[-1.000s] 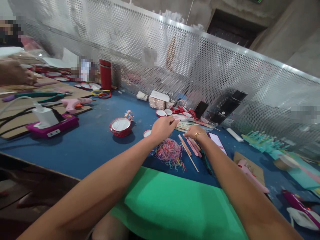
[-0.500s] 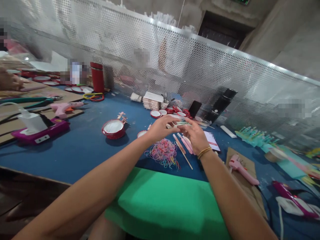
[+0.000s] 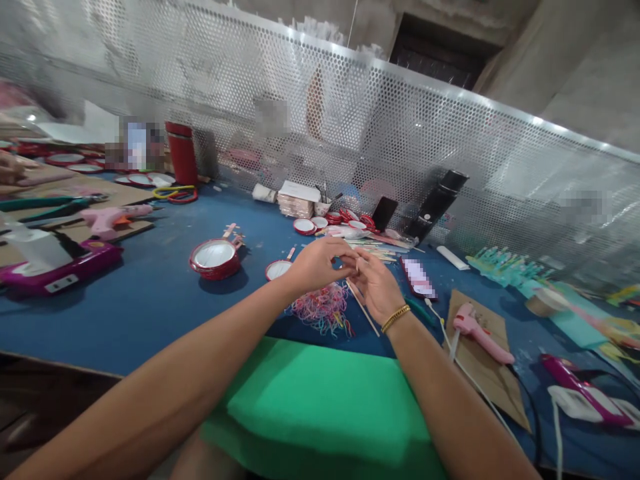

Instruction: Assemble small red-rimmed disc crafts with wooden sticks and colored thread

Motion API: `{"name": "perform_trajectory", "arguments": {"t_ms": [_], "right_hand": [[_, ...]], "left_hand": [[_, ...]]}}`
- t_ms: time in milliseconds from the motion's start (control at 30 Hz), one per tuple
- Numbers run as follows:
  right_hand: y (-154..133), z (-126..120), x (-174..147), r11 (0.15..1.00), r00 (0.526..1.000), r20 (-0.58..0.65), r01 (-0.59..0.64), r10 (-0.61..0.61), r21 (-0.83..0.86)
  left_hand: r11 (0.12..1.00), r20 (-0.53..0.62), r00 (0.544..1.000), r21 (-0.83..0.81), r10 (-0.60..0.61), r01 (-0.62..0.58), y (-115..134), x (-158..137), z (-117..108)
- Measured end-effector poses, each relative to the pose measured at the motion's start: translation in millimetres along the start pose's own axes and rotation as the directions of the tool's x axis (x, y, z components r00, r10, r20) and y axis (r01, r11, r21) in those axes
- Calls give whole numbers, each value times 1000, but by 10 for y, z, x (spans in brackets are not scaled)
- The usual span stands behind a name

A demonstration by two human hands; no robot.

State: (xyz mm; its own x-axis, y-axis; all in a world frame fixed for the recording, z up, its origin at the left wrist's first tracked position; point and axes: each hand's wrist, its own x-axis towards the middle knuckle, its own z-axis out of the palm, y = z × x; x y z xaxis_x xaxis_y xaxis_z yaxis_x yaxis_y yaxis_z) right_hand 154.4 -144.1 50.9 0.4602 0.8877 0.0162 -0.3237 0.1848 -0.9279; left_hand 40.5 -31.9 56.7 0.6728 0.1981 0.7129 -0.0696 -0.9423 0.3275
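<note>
My left hand point(image 3: 320, 265) and my right hand point(image 3: 376, 285) meet above the blue table, fingertips touching. The fingers of both are curled into a pinch; anything between them is too small or hidden to name. A gold chain bracelet circles my right wrist. Just below my left hand lies a heap of multicoloured rubber bands point(image 3: 324, 310). Thin sticks point(image 3: 364, 310) rest beside the heap, partly behind my right hand. A small red-rimmed round piece with a white face point(image 3: 278, 269) sits partly hidden behind my left wrist.
A stack of red-rimmed rounds point(image 3: 215, 259) stands left. Pink glue guns lie on both sides, one on cardboard point(image 3: 484, 333). A lit phone point(image 3: 419, 277), a black bottle point(image 3: 440, 205) and a red flask point(image 3: 182, 153) stand or lie around. Behind runs a perforated metal screen point(image 3: 240, 87). A co-worker's hand point(image 3: 10, 167) shows far left.
My hands have drawn closer together and come slightly lower, the right one moving left. The view has shifted a little right, showing more of the lit phone.
</note>
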Motion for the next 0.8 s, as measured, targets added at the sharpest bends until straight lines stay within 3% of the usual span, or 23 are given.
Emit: {"name": "perform_trajectory", "arguments": {"t_ms": [200, 400, 500, 533, 600, 667, 700, 733, 800], "right_hand": [[-26, -66, -14, 993, 998, -24, -63, 61, -97], [-17, -67, -2, 994, 996, 9, -86, 87, -69], [-162, -239, -4, 937, 988, 129, -34, 83, -347], [-235, -338, -20, 860, 986, 164, 62, 26, -507], [-387, -575, -87, 556, 976, 166, 215, -138, -803], [-517, -815, -199, 179, 972, 88, 129, -219, -975], [-566, -918, -267, 40, 972, 63, 74, -227, -996], [-605, -1005, -338, -57, 970, 37, 24, -240, -998], [-658, -1127, -477, -173, 968, 5, -40, -252, -984]], "left_hand": [[1000, -14, 1000, 15, -3, 3, 20, 20, -54], [999, 30, 999, -11, -33, 33, 41, 30, -76], [998, 41, 997, -7, -67, 67, 30, 16, -97], [997, 40, 996, -7, -78, 79, 23, 10, -103], [995, 35, 995, -12, -96, 97, 7, 1, -112], [994, 32, 994, -18, -104, 104, -6, -2, -114], [994, 33, 994, -20, -103, 103, -10, 0, -113], [995, 35, 994, -20, -100, 101, -13, 3, -111], [996, 37, 995, -18, -92, 93, -16, 13, -107]]}}
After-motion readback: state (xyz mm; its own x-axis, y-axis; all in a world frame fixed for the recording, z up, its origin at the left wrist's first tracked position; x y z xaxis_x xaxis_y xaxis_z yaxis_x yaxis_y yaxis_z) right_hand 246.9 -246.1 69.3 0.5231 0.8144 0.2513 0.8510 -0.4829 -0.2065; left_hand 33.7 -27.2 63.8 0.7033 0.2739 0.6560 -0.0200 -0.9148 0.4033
